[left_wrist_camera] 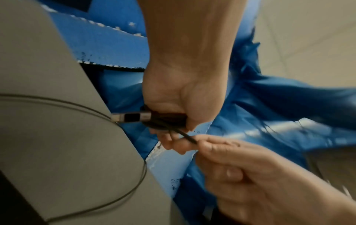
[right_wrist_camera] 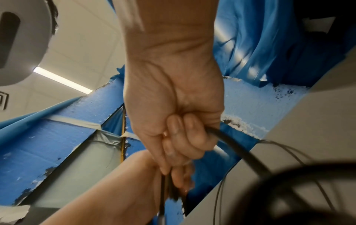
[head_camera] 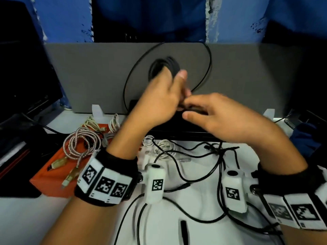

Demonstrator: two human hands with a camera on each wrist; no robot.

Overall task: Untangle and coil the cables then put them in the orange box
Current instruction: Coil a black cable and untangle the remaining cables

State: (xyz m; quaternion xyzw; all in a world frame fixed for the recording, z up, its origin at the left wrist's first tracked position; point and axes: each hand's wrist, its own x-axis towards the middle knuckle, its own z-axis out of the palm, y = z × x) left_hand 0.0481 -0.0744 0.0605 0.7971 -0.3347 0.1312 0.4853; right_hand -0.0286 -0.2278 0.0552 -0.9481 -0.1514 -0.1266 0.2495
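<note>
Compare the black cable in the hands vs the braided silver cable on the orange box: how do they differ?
1. Finish: the black cable is plain and dark; the braided cable is patterned silver-white.
2. Place: the black one is held up in the air by the left hand and right hand; the braided one lies on the orange box.
3. State: the black one has a wide loose loop not yet gathered; the braided one lies untouched.
Both are partly looped.

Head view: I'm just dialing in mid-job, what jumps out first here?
Both hands meet mid-air over the table: the left hand holds a small coil of black cable, while the right hand pinches the strand leading from it. A big loose loop of that cable arcs up against the grey panel behind. At left, the orange box already holds a braided cable, and more black cable sprawls on the white table.
</note>
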